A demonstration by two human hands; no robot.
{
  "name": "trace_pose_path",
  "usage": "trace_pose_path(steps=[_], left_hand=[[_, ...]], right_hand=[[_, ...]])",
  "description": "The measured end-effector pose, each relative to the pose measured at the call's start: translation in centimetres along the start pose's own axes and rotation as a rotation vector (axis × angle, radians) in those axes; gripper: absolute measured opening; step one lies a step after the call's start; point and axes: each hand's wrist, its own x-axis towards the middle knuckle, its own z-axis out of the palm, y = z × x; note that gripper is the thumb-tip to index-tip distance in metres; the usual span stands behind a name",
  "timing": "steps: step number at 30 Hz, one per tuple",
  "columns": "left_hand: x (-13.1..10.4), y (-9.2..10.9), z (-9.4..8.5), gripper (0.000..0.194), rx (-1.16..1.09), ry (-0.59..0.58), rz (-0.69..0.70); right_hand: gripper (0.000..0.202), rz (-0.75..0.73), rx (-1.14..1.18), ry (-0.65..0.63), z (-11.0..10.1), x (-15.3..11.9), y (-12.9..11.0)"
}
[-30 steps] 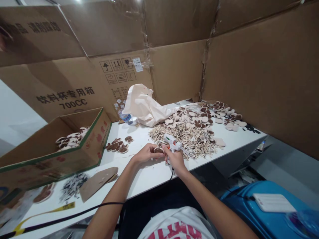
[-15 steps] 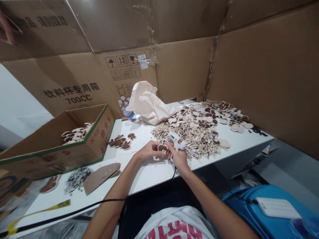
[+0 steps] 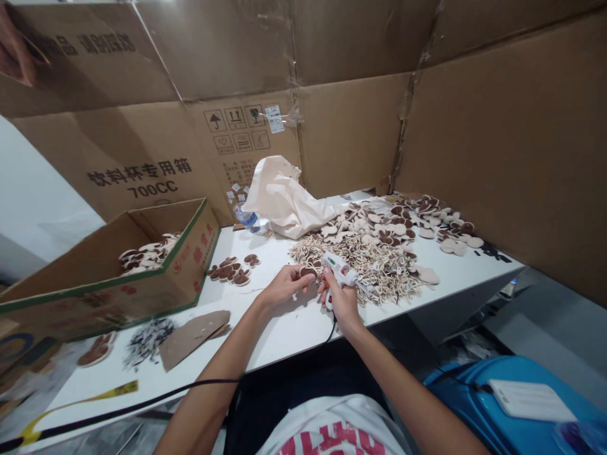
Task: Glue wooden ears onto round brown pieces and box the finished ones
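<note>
My left hand (image 3: 288, 285) pinches a small brown felt piece with a cream edge (image 3: 309, 272), held low over the white table. Close beside it, my right hand (image 3: 342, 300) is wrapped round a white glue gun (image 3: 339, 266) whose nozzle points to the right, over a heap of cream cord loops (image 3: 363, 262). A thin black cable (image 3: 332, 328) runs down from the gun's handle. The fingertips of both hands are near each other, and part of the felt piece is hidden by the fingers. Left of my hands lie several brown bunny-shaped felt pieces (image 3: 230, 270).
A cardboard box (image 3: 184, 272) with felt pieces stands at left. Behind the cords lie more felt pieces (image 3: 393, 224), a cream cloth bag (image 3: 282, 202) and a plastic bottle (image 3: 246, 218). Tall cardboard (image 3: 351, 136) walls the back. A blue stool (image 3: 474, 395) sits lower right.
The felt piece has turned and dropped slightly in my left fingers, and my right fingers have drawn a little away from it. The glue gun stays in my right hand.
</note>
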Motion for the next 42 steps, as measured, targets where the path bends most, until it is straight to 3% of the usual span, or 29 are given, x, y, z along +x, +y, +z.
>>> trace_pose_path(steps=[3,8,16,22,26,34,39,42], left_hand=[[0.0,-0.1,0.1,0.055,-0.027,-0.01,-0.002],[-0.1,0.5,0.4,0.056,-0.1,-0.128,-0.022],[0.4,0.4,0.8,0.074,-0.097,-0.152,-0.019],[0.0,0.5,0.6,0.051,-0.117,-0.157,0.002],[0.0,1.0,0.5,0.046,-0.145,-0.166,-0.014],[0.4,-0.2,-0.1,0.043,-0.13,0.159,-0.075],[1.1,-0.3,-0.1,0.047,-0.167,0.458,-0.043],[1.5,-0.4,-0.3,0.052,-0.272,0.549,-0.02]], right_hand=[[0.05,0.005,-0.011,0.017,0.0,-0.1,-0.2],[0.048,-0.019,-0.027,0.01,0.1,-0.3,-0.7],[0.042,-0.036,-0.049,-0.031,0.1,-0.1,-0.6],[0.039,-0.029,-0.051,-0.044,0.1,-0.2,-0.5],[0.045,-0.03,-0.087,-0.058,0.1,-0.3,-0.6],[0.054,0.015,0.001,-0.068,0.2,0.1,-0.2],[0.055,0.033,0.008,-0.038,0.2,0.2,0.1],[0.055,0.04,-0.004,-0.038,0.2,0.2,0.1]])
